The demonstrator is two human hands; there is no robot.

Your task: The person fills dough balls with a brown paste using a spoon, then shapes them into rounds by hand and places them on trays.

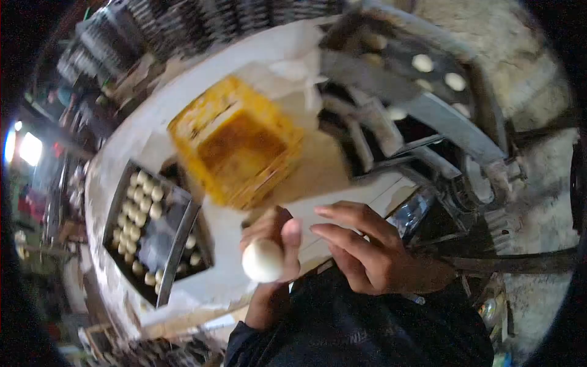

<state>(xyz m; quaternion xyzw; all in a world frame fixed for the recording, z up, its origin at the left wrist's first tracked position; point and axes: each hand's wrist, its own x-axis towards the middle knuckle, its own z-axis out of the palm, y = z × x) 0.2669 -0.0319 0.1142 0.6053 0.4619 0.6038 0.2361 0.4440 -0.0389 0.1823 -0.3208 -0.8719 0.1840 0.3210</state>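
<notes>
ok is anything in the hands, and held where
The left hand holds a pale ball around its side, near face uncovered; the right hand is open

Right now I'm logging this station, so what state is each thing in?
Left hand: closed around the pale ball.
Pale ball: held, smooth, rounded.
Right hand: empty, fingers spread.
Yellow container: open-topped, smeared.
Dark tray: partly filled with small balls.
Machine: pale pieces on it; running or stopped, cannot tell.

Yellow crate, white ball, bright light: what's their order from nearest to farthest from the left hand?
1. White ball, held in the left hand.
2. Yellow crate, beyond the hand.
3. Bright light, far off at the left.
</notes>
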